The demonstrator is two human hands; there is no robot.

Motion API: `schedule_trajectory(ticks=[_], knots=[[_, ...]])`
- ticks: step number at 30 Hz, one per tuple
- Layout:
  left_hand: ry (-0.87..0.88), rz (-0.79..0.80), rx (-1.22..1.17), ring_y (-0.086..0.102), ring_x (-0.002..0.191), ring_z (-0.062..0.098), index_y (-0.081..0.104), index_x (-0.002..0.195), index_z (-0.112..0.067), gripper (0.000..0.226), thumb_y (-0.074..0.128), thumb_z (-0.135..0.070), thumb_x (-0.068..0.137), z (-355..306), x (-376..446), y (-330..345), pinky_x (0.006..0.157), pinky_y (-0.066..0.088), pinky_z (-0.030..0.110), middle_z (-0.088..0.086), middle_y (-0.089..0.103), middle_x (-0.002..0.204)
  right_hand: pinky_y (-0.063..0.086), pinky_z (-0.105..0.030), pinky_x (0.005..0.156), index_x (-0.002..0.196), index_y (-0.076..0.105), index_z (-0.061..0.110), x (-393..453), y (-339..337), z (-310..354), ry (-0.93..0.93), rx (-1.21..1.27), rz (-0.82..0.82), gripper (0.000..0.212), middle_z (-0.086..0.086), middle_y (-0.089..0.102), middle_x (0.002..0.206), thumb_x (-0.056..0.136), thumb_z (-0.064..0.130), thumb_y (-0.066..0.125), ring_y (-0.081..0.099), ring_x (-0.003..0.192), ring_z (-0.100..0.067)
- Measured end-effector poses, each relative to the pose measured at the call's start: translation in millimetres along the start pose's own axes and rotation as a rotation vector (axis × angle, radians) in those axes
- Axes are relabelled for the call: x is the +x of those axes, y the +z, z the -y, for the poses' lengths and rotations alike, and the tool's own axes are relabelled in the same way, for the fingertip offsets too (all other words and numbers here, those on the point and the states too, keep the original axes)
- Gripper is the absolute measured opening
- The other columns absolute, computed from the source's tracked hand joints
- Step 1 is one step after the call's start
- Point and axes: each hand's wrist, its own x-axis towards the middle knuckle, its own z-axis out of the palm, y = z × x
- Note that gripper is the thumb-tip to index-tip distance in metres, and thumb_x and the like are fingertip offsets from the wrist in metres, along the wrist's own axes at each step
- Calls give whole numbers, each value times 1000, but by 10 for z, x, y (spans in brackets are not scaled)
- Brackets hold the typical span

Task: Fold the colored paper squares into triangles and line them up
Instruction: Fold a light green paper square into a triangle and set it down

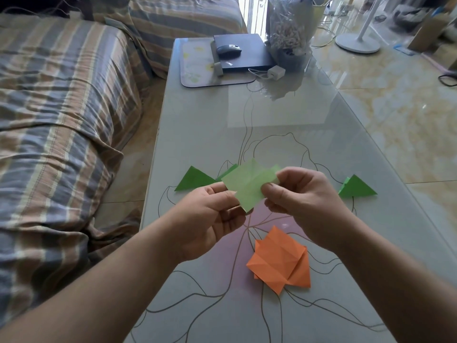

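Both hands hold one creased light green paper square [248, 184] in the air above the table. My left hand [212, 219] pinches its lower left edge and my right hand [300, 201] pinches its right side. On the glass behind it lie folded green triangles: one at the left [194, 180], one mostly hidden behind the held paper [226, 173], one at the right [356, 188]. A small pile of creased orange paper squares [278, 261] lies near me, below my right hand.
The glass table [284, 134] carries a black laptop [243, 55] with a mouse [228, 49] on it, a white charger [275, 71] and a plastic bag [289, 28] at its far end. A striped sofa [61, 107] runs along the left; tiled floor and a fan base [357, 43] are on the right.
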Motion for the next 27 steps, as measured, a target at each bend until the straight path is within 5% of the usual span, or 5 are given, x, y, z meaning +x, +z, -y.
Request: schedule_trajectory(ticks=[5, 9, 12, 20, 27], knots=[[-17, -6, -55, 71, 77, 18, 77, 97, -7, 20, 67, -15, 82, -1, -27, 41, 77, 57, 30, 13, 74, 93, 55, -38, 69, 85, 71, 12, 15, 37, -58, -1, 0, -64, 10, -9, 67, 73, 85, 6, 78, 62, 68, -24], [-48, -47, -86, 71, 82, 20, 71, 111, -6, 25, 57, -23, 100, 0, -16, 62, 85, 54, 34, 13, 76, 97, 55, -43, 76, 96, 67, 13, 13, 48, -78, 5, 0, -71, 18, -8, 67, 76, 87, 2, 77, 63, 70, -26], [-22, -35, -53, 68, 86, 19, 70, 117, -6, 37, 65, -31, 91, 7, -18, 61, 86, 55, 33, 12, 74, 100, 55, -42, 75, 99, 66, 13, 7, 49, -69, 3, 0, -80, 21, -11, 65, 74, 87, -1, 77, 62, 69, -26], [141, -62, 264, 68, 79, 14, 68, 119, -8, 34, 74, -1, 86, 111, -17, 37, 77, 57, 28, 3, 75, 88, 56, -38, 73, 111, 62, 7, -3, 61, -49, 35, 51, -37, 26, -11, 59, 72, 91, -6, 70, 62, 68, -25], [62, -83, 103, 64, 68, 12, 71, 114, -3, 25, 70, 0, 89, 138, 22, 47, 67, 55, 23, 5, 70, 82, 55, -36, 73, 119, 60, 15, -2, 83, -36, 53, 44, -66, 35, 2, 55, 66, 92, -5, 69, 60, 65, -20]])
